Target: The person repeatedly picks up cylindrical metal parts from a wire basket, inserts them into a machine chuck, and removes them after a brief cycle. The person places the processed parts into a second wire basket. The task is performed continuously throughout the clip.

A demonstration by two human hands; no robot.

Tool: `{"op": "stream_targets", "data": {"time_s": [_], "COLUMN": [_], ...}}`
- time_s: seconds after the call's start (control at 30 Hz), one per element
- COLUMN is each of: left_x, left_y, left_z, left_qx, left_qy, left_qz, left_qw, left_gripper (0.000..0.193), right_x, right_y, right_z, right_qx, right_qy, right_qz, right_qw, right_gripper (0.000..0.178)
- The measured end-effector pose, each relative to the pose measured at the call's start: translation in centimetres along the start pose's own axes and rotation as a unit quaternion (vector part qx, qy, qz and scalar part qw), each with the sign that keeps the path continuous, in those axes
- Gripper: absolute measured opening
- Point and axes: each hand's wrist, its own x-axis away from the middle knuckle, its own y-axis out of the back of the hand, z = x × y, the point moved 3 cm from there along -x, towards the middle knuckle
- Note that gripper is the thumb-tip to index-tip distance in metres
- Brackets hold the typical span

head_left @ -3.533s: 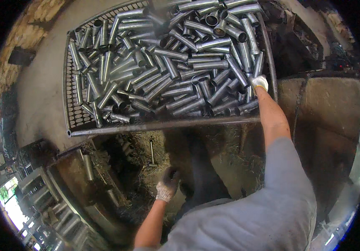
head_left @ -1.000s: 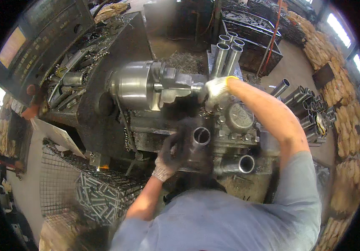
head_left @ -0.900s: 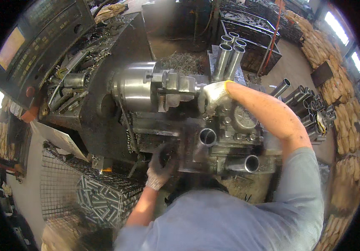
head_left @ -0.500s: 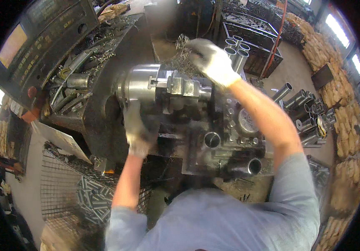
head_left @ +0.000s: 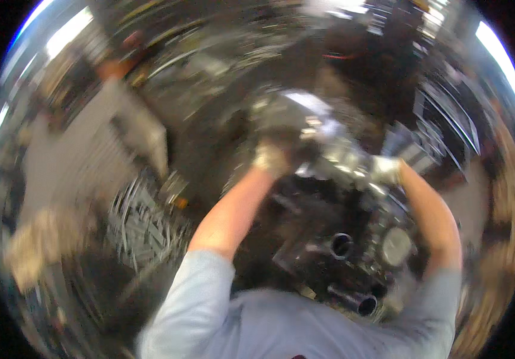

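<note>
Motion smears the whole head view. In the middle is a shiny round lathe chuck [head_left: 290, 116], with bright metal jaws [head_left: 344, 152] reaching out to its right. My left hand [head_left: 271, 159], in a pale work glove, is at the near side of the chuck; its fingers are lost in shadow and blur. At the right end of the jaws is my right hand [head_left: 385, 170], also gloved. Its fingers are too smeared to read, and I cannot tell whether it grips anything.
Nearer me, a metal tube [head_left: 341, 246] and a second tube [head_left: 365, 304] lie by the machine carriage. A round dial-like part [head_left: 396, 247] sits right of them. Several tubes [head_left: 413, 149] stand beyond my right hand. Cut tubes [head_left: 144, 224] fill a basket at left.
The view has swung round, so the machine appears tilted and shifted right. My right hand has come down from above the jaws to their right end. My left hand stays near the chuck.
</note>
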Motion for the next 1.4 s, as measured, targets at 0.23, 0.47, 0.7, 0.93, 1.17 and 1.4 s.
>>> {"op": "stream_targets", "data": {"time_s": [0.23,0.47,0.7,0.93,1.17,1.4], "left_x": [-0.7,-0.6,9.9,23.0,27.1,25.9], "left_y": [1.8,3.1,14.6,7.5,1.2,4.6], "left_z": [-0.6,-0.3,-7.5,-8.5,-8.6,-6.7], "left_qx": [0.078,0.109,0.641,0.735,0.720,0.786], "left_qy": [-0.031,-0.048,0.028,0.463,0.549,0.501], "left_qz": [-0.028,0.009,0.131,0.213,0.251,0.313], "left_qw": [0.996,0.993,0.756,0.448,0.343,0.182], "left_gripper": [0.086,0.100,0.080,0.059,0.053,0.070], "right_x": [11.9,24.7,20.9,11.5,9.1,17.1], "right_y": [-0.3,1.4,-10.0,-25.6,-35.1,-30.3], "right_z": [1.3,10.4,31.8,30.1,24.3,26.4], "right_qx": [0.289,0.137,0.116,-0.237,-0.589,-0.365], "right_qy": [-0.230,-0.040,-0.202,-0.278,-0.176,-0.113], "right_qz": [-0.182,-0.475,-0.553,-0.262,-0.129,-0.271], "right_qw": [0.911,0.868,0.800,0.893,0.778,0.884], "right_gripper": [0.060,0.068,0.080,0.107,0.052,0.049]}}
